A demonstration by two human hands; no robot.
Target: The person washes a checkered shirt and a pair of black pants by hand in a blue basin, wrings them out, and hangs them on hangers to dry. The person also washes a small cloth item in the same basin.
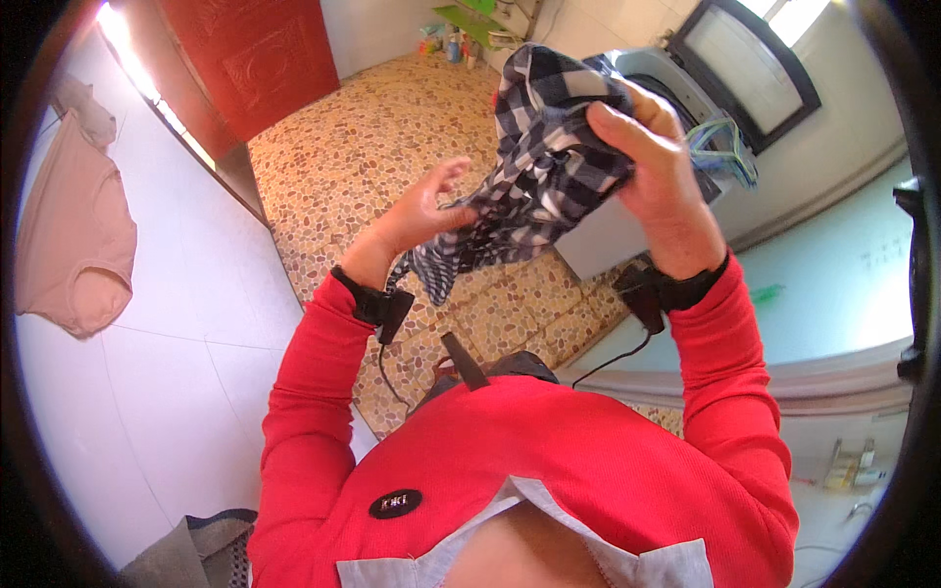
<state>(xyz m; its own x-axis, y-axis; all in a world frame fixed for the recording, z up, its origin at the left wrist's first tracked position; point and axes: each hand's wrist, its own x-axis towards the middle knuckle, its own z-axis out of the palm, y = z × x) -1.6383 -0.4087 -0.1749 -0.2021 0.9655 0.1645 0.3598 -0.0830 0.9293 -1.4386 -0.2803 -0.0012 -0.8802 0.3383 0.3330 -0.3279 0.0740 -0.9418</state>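
Observation:
A black-and-white checked cloth garment (548, 158) hangs bunched in front of me, over the pebble-patterned floor. My right hand (654, 151) grips its upper right part, thumb on the near side and fingers partly hidden behind the fabric. Lower and to the left, my left hand (430, 206) is at the garment's narrower end, with the fingers spread and the thumb against the cloth. Whether this hand pinches any fabric cannot be made out. Beyond my right hand stands a washing machine (588, 246) with its lid (750, 70) raised.
Light clothing (81, 228) hangs by the left wall, and grey fabric (195, 551) lies lower left. A red door (253, 59) stands at the upper left. Bottles (453, 50) are on the floor at the far wall. Green-and-blue straps or hangers (724, 151) hang beside the machine.

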